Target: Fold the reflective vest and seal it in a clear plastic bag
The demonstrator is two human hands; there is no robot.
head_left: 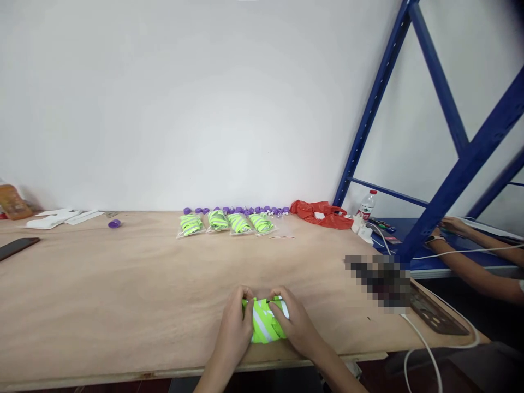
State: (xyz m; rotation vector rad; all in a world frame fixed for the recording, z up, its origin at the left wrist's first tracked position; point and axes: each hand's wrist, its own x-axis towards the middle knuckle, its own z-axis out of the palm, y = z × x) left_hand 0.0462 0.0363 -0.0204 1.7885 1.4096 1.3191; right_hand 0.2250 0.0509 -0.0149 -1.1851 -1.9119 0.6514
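Under our left hand (pixel 236 319) and right hand (pixel 295 322) spreads a pale wooden tabletop (pixel 135 295), a white wall (pixel 204 103) beyond. We grip between them a folded neon yellow-green cloth bundle with silvery stripes (pixel 265 326). Ahead lie four clear plastic packets (pixel 190 224) and small round purple pieces (pixel 187 210); rightward, a blue metal frame (pixel 470 157) stands before another person's forearms (pixel 464 270).
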